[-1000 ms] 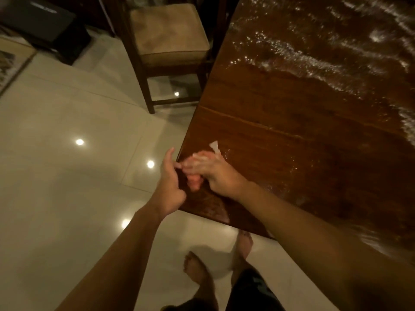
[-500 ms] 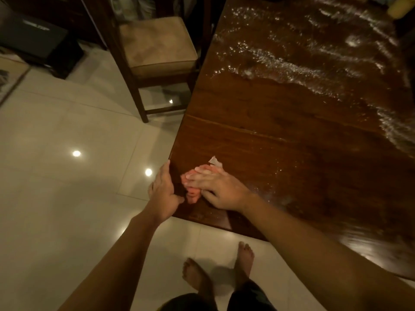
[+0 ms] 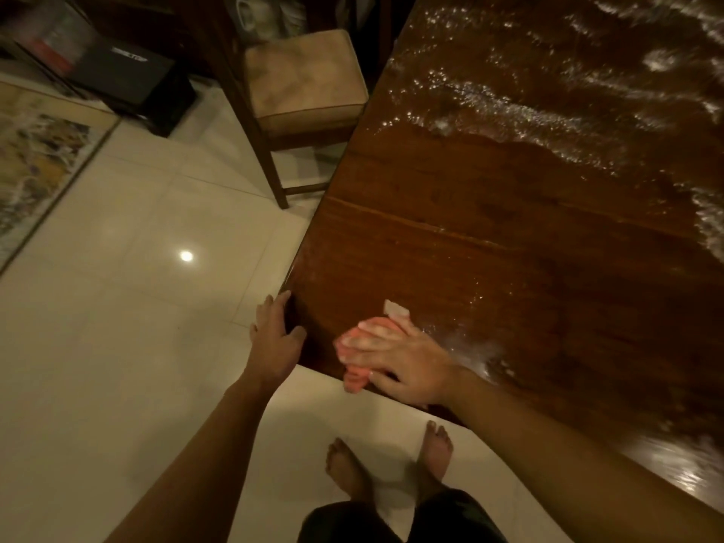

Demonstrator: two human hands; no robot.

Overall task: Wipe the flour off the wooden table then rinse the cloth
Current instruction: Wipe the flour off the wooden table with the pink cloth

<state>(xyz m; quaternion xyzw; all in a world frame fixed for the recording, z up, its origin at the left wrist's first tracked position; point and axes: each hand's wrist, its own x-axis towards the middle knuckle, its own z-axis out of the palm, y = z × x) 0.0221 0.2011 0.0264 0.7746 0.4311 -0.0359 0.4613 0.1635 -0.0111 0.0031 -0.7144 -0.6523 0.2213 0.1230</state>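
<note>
The dark wooden table (image 3: pixel 489 244) fills the right of the head view. White flour streaks (image 3: pixel 521 111) cross its far part, and a faint smear (image 3: pixel 474 354) lies close to my right wrist. My right hand (image 3: pixel 407 362) presses a pink cloth (image 3: pixel 354 372) flat on the table's near corner, part of the cloth hanging over the near edge. A pale corner of the cloth (image 3: pixel 395 308) sticks out past my fingers. My left hand (image 3: pixel 276 339) is cupped against the table's left edge at the corner, fingers apart, holding nothing.
A wooden chair with a tan cushion (image 3: pixel 301 80) stands at the table's left side. A black box (image 3: pixel 121 72) and a patterned rug (image 3: pixel 35 162) lie on the glossy tiled floor (image 3: pixel 129 307) at left. My bare feet (image 3: pixel 352 464) stand below the corner.
My right hand and the cloth have slid from the corner's left edge back along the near edge to the right. My left hand stays cupped at the table's left edge.
</note>
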